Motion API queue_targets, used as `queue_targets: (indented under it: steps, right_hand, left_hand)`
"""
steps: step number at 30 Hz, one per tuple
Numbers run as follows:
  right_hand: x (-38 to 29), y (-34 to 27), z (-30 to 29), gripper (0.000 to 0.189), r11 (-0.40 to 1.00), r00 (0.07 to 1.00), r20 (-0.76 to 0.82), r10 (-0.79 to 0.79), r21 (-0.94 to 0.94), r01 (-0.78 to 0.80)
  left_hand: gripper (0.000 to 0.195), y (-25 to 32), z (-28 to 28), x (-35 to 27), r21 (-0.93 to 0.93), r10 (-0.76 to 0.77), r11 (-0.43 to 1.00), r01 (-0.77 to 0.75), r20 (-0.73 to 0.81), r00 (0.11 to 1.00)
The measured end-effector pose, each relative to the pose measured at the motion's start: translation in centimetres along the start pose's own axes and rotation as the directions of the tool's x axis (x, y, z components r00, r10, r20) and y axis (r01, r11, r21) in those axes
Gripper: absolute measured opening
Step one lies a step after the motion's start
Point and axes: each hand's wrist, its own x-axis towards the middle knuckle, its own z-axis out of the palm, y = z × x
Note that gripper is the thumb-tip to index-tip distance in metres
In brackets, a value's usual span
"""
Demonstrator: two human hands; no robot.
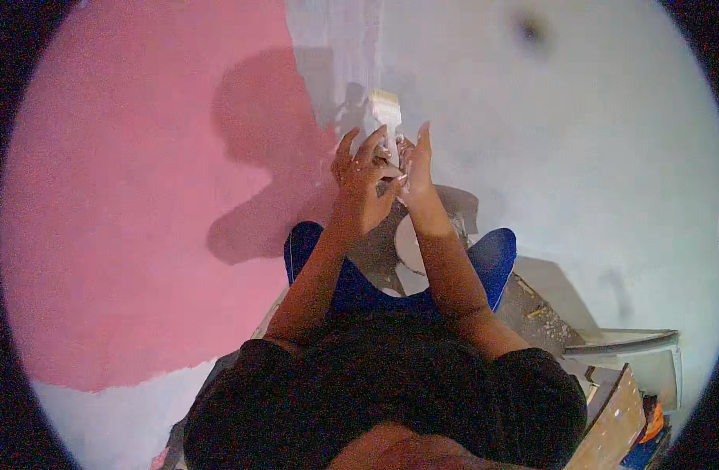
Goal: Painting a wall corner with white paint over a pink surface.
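Observation:
A flat paintbrush [386, 111] with pale bristles and a whitish, paint-smeared body points up between my hands, close before the wall. My right hand [417, 161] has its curled fingers against the handle, one finger raised, and white paint on the fingertips. Alongside the handle, my left hand [359, 170] has its fingers spread and bent; whether it also grips the handle is hidden. Below my wrists, between my knees, a round white container or lid [410, 247] is partly covered by my right forearm.
Pink paint [130, 235] covers the wall at left, with a ragged border against the whitish wall [571, 147]. Shadows of my head and arms fall on it. A paint-spattered board [541, 308], a wooden panel [612, 420] and an orange item [653, 423] are at lower right.

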Motion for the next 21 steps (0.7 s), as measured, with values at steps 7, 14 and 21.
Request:
queue_targets:
  steps: [7,14,21]
  right_hand:
    - [-1.6,-2.4,3.0,0.027,0.949,0.993,0.051,0.108,-0.302,-0.088]
    - [0.1,-8.1,9.0,0.016,0.567,0.979,0.138,-0.148,-0.8,0.199]
    - [3.0,-12.8,19.7,0.023,-0.319,0.483,0.672,-0.561,-0.715,0.622]
  left_hand:
    - [0.014,-0.5,-5.3,1.3,0.141,0.005,0.99,0.012,-0.117,0.993]
    - [0.01,-0.9,-17.3,9.8,0.51,0.256,0.855,-0.097,-0.251,0.934]
    - [0.018,1.4,-23.5,14.2,0.799,0.468,0.584,-0.142,-0.188,0.864]
